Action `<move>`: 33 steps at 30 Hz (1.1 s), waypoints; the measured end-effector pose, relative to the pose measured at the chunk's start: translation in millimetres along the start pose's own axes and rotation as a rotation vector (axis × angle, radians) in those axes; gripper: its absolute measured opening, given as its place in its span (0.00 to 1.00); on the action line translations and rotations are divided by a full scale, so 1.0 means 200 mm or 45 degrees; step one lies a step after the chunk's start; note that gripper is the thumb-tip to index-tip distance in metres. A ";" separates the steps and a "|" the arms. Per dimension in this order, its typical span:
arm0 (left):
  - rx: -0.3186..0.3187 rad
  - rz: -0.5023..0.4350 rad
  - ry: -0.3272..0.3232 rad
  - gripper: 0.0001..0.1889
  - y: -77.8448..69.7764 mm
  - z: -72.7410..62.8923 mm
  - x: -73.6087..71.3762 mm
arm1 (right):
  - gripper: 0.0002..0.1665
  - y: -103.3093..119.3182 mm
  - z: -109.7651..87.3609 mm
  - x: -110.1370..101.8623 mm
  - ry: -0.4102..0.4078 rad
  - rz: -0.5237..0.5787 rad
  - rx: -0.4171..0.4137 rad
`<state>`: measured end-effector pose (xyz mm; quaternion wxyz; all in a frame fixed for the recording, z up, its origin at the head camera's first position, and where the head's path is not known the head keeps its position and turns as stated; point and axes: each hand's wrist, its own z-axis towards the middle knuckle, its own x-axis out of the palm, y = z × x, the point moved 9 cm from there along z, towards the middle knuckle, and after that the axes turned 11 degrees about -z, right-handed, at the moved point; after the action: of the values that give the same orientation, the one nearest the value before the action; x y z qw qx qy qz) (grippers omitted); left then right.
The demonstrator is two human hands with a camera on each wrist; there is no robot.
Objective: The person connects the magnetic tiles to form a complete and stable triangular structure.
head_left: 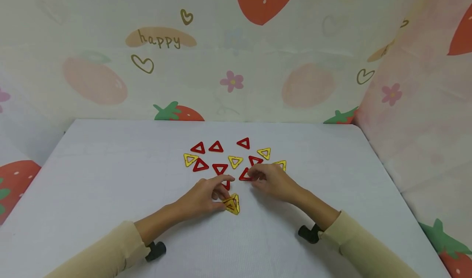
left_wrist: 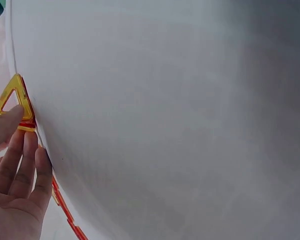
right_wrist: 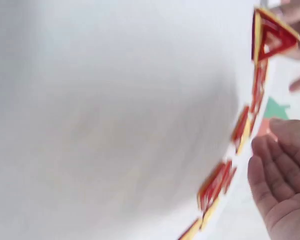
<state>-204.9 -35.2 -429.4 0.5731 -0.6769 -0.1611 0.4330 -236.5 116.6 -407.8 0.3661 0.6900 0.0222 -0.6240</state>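
My left hand [head_left: 200, 198] holds a small pyramid of magnetic triangle tiles [head_left: 232, 204] near the table's middle. In the left wrist view, the thumb presses on its yellow face [left_wrist: 26, 112], with fingers beneath. The right wrist view shows a red face with yellow edges on this pyramid [right_wrist: 280, 42]. My right hand [head_left: 274, 181] is bent low over the table, fingertips beside a red triangle tile [head_left: 245, 175]. No tile shows between the right thumb and fingers [right_wrist: 282, 172] in the right wrist view. A red tile [head_left: 226, 185] is partly hidden behind the left fingers.
Several red tiles [head_left: 200, 165] and yellow tiles [head_left: 235, 161] lie flat beyond the hands on the white table [head_left: 110, 167]. One yellow tile [head_left: 282, 164] is partly covered by the right hand. A printed cloth backdrop [head_left: 228, 48] stands behind the far edge.
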 end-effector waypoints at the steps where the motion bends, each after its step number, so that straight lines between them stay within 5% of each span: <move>1: -0.001 -0.001 0.001 0.34 0.00 0.00 0.00 | 0.14 -0.02 0.00 -0.02 -0.022 -0.010 0.014; 12: 0.015 0.000 0.011 0.34 0.00 0.01 0.00 | 0.17 -0.20 -0.03 -0.11 -0.095 -0.084 0.165; 33: 0.025 -0.002 0.004 0.34 0.00 0.00 0.00 | 0.18 -0.27 -0.07 -0.07 -0.012 -0.124 0.139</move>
<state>-204.3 -34.7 -428.8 0.5804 -0.6716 -0.1565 0.4331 -253.8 169.6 -422.2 0.2973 0.7042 0.0198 -0.6444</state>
